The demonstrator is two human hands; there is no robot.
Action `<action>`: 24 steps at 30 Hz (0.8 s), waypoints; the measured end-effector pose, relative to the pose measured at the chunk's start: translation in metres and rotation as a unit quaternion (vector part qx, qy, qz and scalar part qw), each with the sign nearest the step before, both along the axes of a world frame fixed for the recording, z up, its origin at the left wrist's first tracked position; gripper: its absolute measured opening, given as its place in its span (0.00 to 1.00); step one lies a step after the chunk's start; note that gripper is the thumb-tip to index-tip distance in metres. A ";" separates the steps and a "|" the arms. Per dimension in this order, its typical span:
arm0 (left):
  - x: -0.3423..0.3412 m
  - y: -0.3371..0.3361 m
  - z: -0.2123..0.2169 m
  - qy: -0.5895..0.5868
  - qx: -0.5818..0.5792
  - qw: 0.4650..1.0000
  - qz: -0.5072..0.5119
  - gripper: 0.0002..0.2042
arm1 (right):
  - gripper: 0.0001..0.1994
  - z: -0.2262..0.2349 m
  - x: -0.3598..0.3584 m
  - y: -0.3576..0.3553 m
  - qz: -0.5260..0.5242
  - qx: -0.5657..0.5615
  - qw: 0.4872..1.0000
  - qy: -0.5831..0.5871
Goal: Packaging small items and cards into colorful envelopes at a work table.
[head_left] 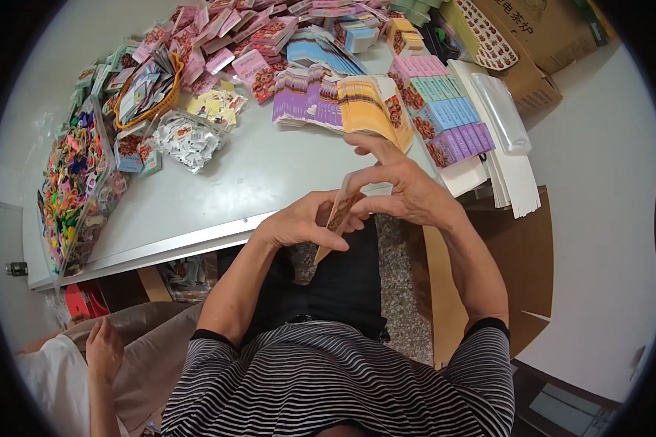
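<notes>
In the head view, a thin stack of orange-brown printed cards (337, 216) is held edge-on between both hands, just in front of the near edge of the white tabletop (219, 197) and above the lap. The left hand (302, 222) is curled closed around the lower part of the stack, with its fingers (342, 224) wrapped over the near face and the thumb pressed against it. The right hand (408, 193) is closed on the upper part of the stack by thumb and middle fingers, while its index finger (368, 143) is stretched out loosely and touches nothing. The stack is seen tilted, its top leaning towards the tabletop, with a patterned face partly shown; finer detail cannot be made out.

Further back on the tabletop, fanned rows of purple and orange cards (339, 102) are spread, and stacked pink, green, blue and purple packets (444, 109) are laid to the right. A clear bag of coloured small items (73, 182) is set at the left, near an orange basket (149, 91). Another person's hand (103, 349) is seen at the lower left.
</notes>
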State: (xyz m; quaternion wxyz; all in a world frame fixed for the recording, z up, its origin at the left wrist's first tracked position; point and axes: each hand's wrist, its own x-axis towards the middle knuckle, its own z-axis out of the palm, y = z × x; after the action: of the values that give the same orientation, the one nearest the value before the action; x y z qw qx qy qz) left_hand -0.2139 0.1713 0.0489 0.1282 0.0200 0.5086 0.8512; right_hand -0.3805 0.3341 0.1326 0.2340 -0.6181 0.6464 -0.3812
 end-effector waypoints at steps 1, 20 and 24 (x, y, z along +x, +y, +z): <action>0.005 -0.002 -0.002 -0.001 0.001 1.000 0.002 0.37 | 0.11 -0.006 0.002 0.000 0.002 0.001 1.000 -0.001; 0.069 0.030 -0.042 0.011 -0.149 0.863 0.483 0.17 | 0.28 -0.100 0.113 -0.026 -0.182 -0.098 0.837 -0.507; 0.076 0.030 -0.035 0.017 -0.154 0.847 0.508 0.22 | 0.28 -0.110 0.126 -0.030 -0.157 -0.122 0.864 -0.462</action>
State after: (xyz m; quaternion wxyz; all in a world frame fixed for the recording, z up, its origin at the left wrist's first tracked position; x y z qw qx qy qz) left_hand -0.1382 0.2015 0.0135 -0.3298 -0.2464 0.5740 0.7078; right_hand -0.2542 0.3042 0.0224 0.3659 -0.2855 0.5011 -0.7304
